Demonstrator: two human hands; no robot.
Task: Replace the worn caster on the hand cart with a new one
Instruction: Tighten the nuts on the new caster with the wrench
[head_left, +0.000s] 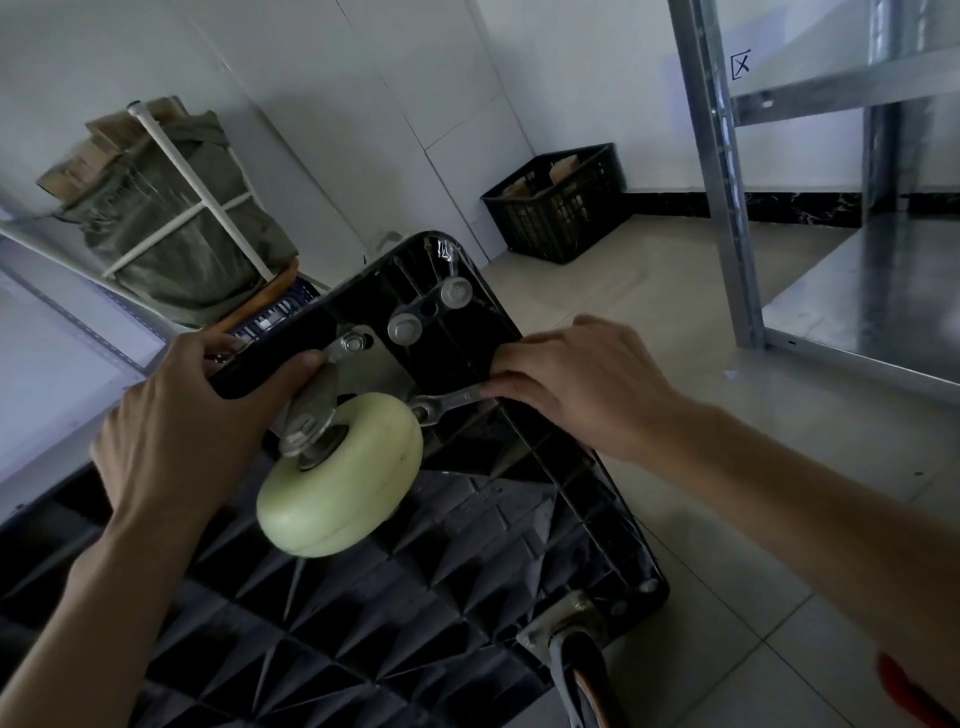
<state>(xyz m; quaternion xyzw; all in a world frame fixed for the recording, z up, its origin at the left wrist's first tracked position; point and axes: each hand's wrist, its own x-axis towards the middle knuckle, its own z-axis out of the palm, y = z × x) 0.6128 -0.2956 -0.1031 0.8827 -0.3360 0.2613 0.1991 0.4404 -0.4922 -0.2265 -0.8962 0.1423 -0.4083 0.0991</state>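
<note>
The black plastic hand cart (415, 582) is tipped up with its ribbed underside facing me. A pale cream caster wheel (343, 478) on a grey metal bracket (363, 364) is mounted near the upper corner. My left hand (192, 415) grips the cart's edge, its thumb resting by the bracket. My right hand (576, 384) holds a silver wrench (447, 402) whose head sits on a nut beside the wheel. Another nut (353, 343) shows on the bracket's upper left corner. A second caster (576, 670) with a dark wheel is at the cart's lower corner.
A black plastic crate (561, 202) stands in the far corner on the tiled floor. Metal shelving (727, 208) rises at the right. At the left, a green sack (176, 218) leans behind a white rack frame. Two grey round caps (431, 312) sit on the cart underside.
</note>
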